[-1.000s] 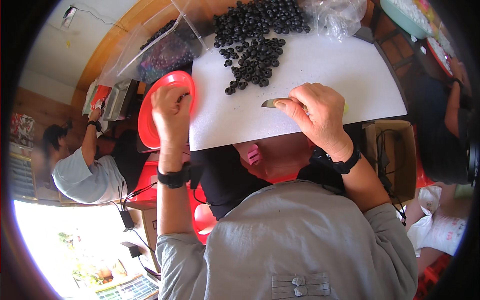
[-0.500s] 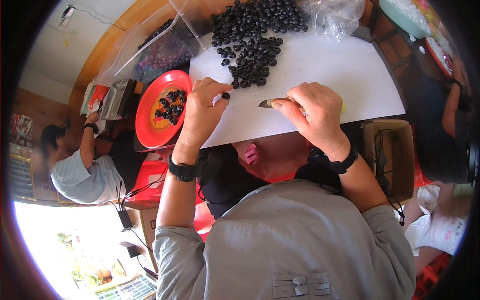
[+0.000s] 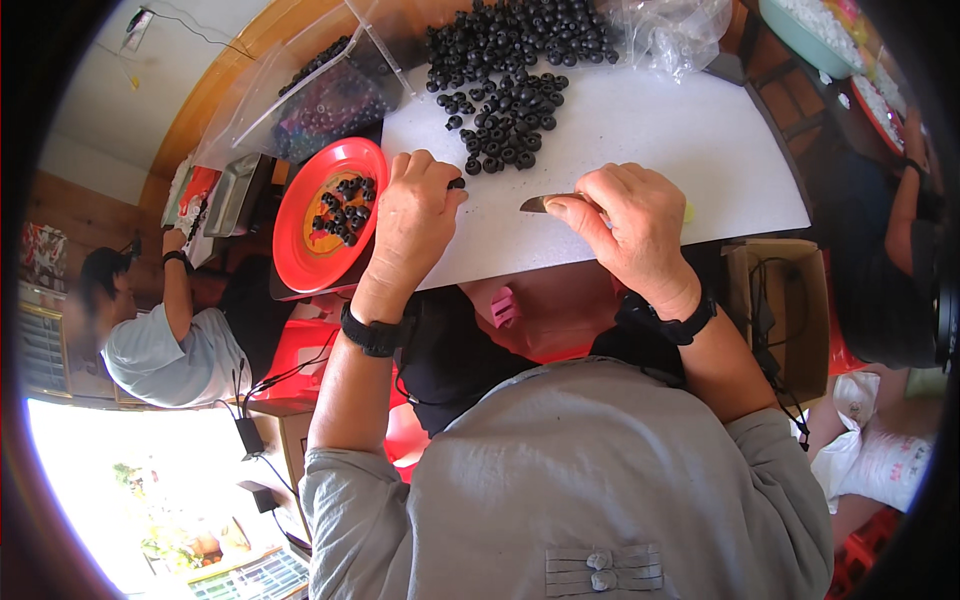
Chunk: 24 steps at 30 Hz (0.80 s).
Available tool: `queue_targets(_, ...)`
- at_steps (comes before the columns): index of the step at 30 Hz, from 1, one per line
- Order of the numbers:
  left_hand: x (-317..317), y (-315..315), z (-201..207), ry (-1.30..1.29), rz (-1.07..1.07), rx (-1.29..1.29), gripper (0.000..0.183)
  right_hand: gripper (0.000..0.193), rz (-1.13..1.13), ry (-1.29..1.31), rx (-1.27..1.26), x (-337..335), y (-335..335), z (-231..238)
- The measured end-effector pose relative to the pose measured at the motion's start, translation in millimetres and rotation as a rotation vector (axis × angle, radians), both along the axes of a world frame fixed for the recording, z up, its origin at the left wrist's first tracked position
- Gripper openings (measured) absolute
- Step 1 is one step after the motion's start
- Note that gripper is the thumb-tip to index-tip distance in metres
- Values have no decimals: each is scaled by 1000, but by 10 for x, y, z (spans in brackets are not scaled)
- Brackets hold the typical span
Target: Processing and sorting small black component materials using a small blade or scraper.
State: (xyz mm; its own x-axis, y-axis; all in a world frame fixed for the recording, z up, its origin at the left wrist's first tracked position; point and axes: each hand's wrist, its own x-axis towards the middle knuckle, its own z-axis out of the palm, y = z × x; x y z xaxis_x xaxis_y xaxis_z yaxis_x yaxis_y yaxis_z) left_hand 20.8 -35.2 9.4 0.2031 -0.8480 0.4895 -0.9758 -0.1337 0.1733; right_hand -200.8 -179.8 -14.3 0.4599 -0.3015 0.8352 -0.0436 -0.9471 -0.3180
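Between the thumb and fingers of my left hand [image 3: 418, 208] is a small black ring-shaped piece [image 3: 457, 183]; its material I cannot tell. My right hand [image 3: 635, 215] is closed round a short knife, whose blade [image 3: 537, 204] points left toward the left hand and stays apart from the piece. Beyond both hands, a pile of similar black pieces [image 3: 510, 115] spreads over the white work board [image 3: 640, 130]. Left of the left hand, a red plate [image 3: 290, 215] holds several black pieces on its orange-brown middle.
At the back left stands a clear plastic bin [image 3: 330, 110] with dark pieces inside. A crumpled clear bag [image 3: 680, 35] lies at the far edge. An open cardboard box [image 3: 800, 320] with cables is at the right. Another person [image 3: 170, 335] sits at the left; someone's arm shows far right.
My left hand has turned and its fingers have curled further round the black piece. The knife in my right hand has barely moved.
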Motion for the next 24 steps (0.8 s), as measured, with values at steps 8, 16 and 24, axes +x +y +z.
queue_targets(8,-125,22,81,760,-77,-66,20,39,-4,-1,10,1,-4,-10)
queue_targets(16,-354,51,5,1644,-384,-194,25,34,48,-37,219,-34,40,141)
queue_targets(24,-441,-61,-111,1853,-570,-189,28,33,68,-59,425,4,109,170)
